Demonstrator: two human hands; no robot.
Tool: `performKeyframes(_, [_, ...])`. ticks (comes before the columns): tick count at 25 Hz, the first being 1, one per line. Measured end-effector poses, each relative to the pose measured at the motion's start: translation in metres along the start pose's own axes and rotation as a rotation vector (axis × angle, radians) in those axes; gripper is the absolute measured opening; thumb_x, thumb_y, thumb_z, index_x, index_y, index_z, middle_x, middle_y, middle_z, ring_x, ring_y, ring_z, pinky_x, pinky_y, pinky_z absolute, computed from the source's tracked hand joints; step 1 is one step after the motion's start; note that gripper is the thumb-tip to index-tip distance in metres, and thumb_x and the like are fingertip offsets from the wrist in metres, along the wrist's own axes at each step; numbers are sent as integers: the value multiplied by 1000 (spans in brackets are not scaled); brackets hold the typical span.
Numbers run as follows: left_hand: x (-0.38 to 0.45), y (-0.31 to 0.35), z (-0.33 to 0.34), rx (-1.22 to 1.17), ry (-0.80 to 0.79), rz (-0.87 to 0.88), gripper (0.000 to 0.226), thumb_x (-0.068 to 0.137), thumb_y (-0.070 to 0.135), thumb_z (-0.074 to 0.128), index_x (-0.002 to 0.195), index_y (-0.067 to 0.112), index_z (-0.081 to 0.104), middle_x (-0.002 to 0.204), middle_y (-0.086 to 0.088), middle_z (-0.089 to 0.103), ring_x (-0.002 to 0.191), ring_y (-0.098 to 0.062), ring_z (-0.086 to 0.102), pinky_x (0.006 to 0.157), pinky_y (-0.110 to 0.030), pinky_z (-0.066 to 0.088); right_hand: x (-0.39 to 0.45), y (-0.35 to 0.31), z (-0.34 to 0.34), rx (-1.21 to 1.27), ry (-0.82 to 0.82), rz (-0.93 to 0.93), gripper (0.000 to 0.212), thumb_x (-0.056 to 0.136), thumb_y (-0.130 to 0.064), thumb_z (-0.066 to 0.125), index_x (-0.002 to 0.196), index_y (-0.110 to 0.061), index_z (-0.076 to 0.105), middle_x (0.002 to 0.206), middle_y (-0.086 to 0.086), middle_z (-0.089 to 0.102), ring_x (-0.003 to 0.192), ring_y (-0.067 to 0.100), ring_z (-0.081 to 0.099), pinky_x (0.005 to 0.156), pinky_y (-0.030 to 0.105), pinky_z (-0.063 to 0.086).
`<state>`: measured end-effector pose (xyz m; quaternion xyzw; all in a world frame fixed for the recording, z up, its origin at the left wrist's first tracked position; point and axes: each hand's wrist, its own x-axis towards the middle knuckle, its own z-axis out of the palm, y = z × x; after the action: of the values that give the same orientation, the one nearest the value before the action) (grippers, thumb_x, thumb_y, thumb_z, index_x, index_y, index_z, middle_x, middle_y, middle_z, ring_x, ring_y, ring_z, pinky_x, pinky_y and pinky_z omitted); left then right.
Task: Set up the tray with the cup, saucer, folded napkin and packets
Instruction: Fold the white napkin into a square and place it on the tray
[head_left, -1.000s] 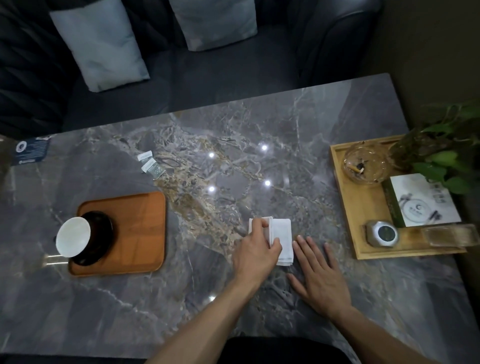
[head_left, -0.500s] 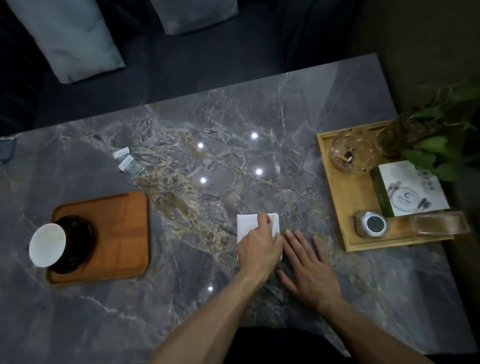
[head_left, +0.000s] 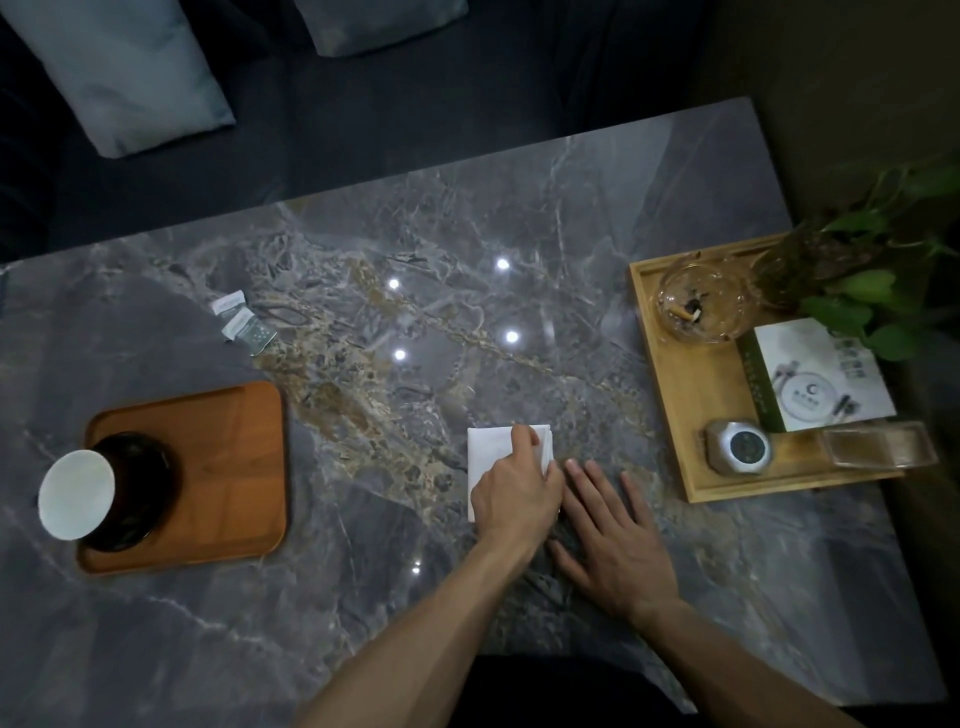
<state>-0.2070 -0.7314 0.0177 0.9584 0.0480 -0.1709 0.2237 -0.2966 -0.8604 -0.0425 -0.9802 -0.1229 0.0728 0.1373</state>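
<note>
My left hand (head_left: 514, 493) is lying over the napkin's (head_left: 488, 447) near right part, fingers curling onto its right edge, while my right hand (head_left: 610, 535) is resting flat just right of it.

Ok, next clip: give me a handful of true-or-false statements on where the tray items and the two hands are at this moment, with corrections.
1. The white cup stands on the dark saucer on the brown tray. True.
2. The napkin already lies on the brown tray. False: it lies on the table, well to the right of that tray.
3. The left hand rests on the napkin. True.
4. The right hand holds the packets. False: it lies flat on the table beside the napkin; the packets sit on the table beyond the brown tray.
5. The ashtray shares the brown tray with the cup. False: it sits on the light wooden tray at the right.
</note>
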Motion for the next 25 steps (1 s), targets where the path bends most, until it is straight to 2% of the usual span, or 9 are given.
performKeyframes(4, [0,-2,0,-9,-61,3,28,90,43,50,107,26,35,87,-7,71,78,-32,67,60,-34,40,0,0,-1,-7,12,-5,73,89,-52,50,150,-14,34,160,5,29,148,22,22,117,53,21])
performKeyframes(6, [2,-4,-3,-14,-147,28,29,90,42,50,108,26,34,91,-7,71,83,-32,66,62,-34,41,1,0,0,-7,10,-1,73,89,-52,51,149,-14,37,159,5,29,148,22,23,117,53,21])
performKeyframes(10, [6,-9,-16,-33,-332,73,35,89,39,51,117,24,36,98,-7,71,89,-30,65,73,-42,52,0,0,-1,-3,-19,9,71,89,-54,49,148,-15,38,160,3,29,149,20,20,119,52,18])
performKeyframes(16, [-14,-34,-27,-128,-414,146,55,88,32,52,140,31,38,105,1,70,94,-22,64,86,-41,52,0,-1,-9,45,-63,37,73,90,-53,46,152,-19,30,162,1,23,150,18,16,119,52,17])
performKeyframes(19, [-24,-45,-28,-274,-451,121,49,88,31,57,136,28,50,103,5,69,90,-15,64,88,-36,52,1,-3,-18,148,-23,57,70,88,-42,47,152,-21,26,160,-3,26,149,15,21,120,50,16])
performKeyframes(22, [-29,-55,-31,-395,-478,117,37,88,29,60,125,27,61,96,7,69,81,-8,62,85,-28,52,9,-13,-30,315,58,177,63,89,-29,49,148,-22,30,150,-2,43,139,15,39,119,44,22])
performKeyframes(25, [-22,-67,-42,-479,-305,76,18,87,24,61,103,28,69,85,8,68,74,-6,61,76,-26,51,34,-25,-45,352,172,310,58,88,-17,61,143,-20,40,141,6,51,125,22,50,104,42,39])
